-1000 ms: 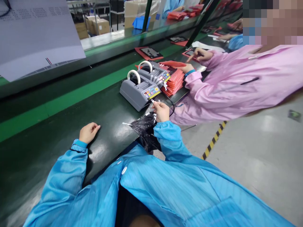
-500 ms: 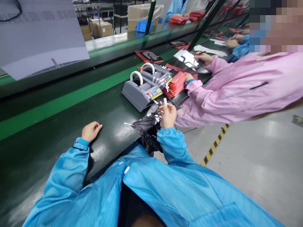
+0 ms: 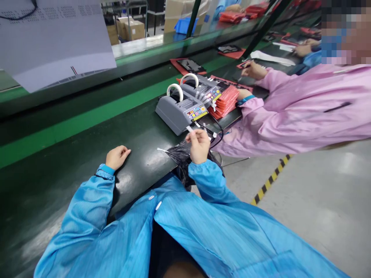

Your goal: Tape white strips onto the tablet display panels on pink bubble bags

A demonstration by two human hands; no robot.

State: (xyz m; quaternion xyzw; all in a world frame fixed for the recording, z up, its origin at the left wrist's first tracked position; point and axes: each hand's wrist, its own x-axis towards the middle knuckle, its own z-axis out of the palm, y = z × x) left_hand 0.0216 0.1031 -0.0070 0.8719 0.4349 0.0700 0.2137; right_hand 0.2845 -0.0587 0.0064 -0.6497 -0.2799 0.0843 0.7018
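My right hand (image 3: pixel 199 146) pinches a short strip of white tape (image 3: pixel 189 129) between thumb and fingers, just before the front of the nearer grey tape dispenser (image 3: pixel 174 115). Whether the strip still touches the dispenser I cannot tell. Below and behind that hand lies a bundle of thin black cables (image 3: pixel 177 153) at the table's edge, partly covered by the hand; a white tie or tag (image 3: pixel 162 150) shows at its left end. My left hand (image 3: pixel 117 157) rests on the dark green table (image 3: pixel 139 135) with its fingers curled together, apart from the cables, and nothing shows in it.
A second tape dispenser (image 3: pixel 199 87) stands behind the first. Beside it is a stack of red pouches (image 3: pixel 224 102). A co-worker in a pink smock (image 3: pixel 292 112) works close on the right. A white sheet (image 3: pixel 60 42) hangs at upper left. Striped floor tape (image 3: pixel 271 179) runs at right.
My right hand has moved left to the front of the nearer dispenser, and the tape strip has changed direction. My left hand stays on the table. The co-worker's white-and-black panel has dropped from sight.
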